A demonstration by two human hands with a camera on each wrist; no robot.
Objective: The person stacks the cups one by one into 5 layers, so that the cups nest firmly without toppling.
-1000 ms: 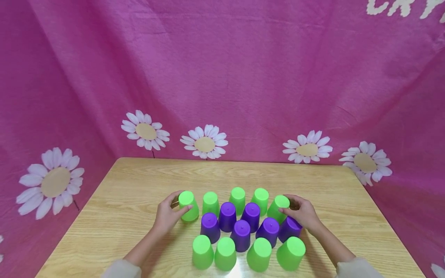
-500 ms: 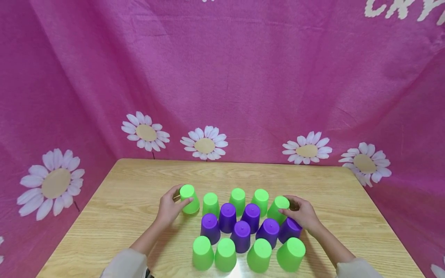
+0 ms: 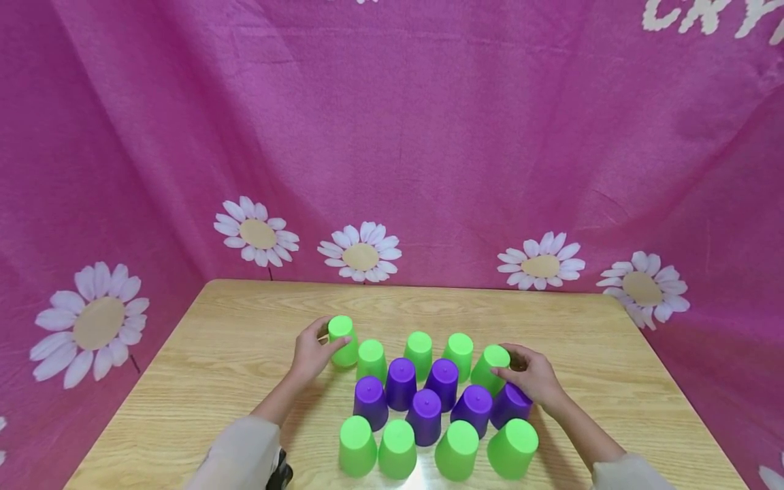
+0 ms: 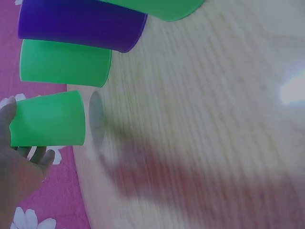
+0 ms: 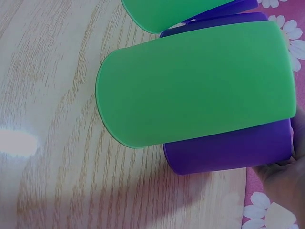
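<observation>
We've a pink-purple cloth [image 3: 392,136] as b/g, soft-looking, w/ loose folds & creases. In front of it, the desk [image 3: 257,354]: pale, wood-look top, wavy grain, rounded back corners. Low on the cloth we see white daisies [image 3: 257,232], long rounded petals, tan round centres. Off-white sleeves [image 3: 239,456] enter at the bottom edge. Then the hands: L grip [image 3: 312,352] grasps the L green cup [image 3: 342,340], thumb on its front, fingers behind; R grip [image 3: 534,376] grasps the R green cup [image 3: 490,369] sim. The L one's upturned at the back row's L end, raised, rim just clear of the desk per the L wrist view. The R one's upturned too, at that row's R end; rim contact we can't tell. Betw. them stand three green cups [image 3: 418,355]; mid, six purple cups [image 3: 425,416], several w/ a tiny centre nub; nearest us, four green cups [image 3: 459,452]. All tapered, smooth, plastic-looking, flat round tops. By the L sleeve, a sm. black item [image 3: 280,471], too cropped to ID.
</observation>
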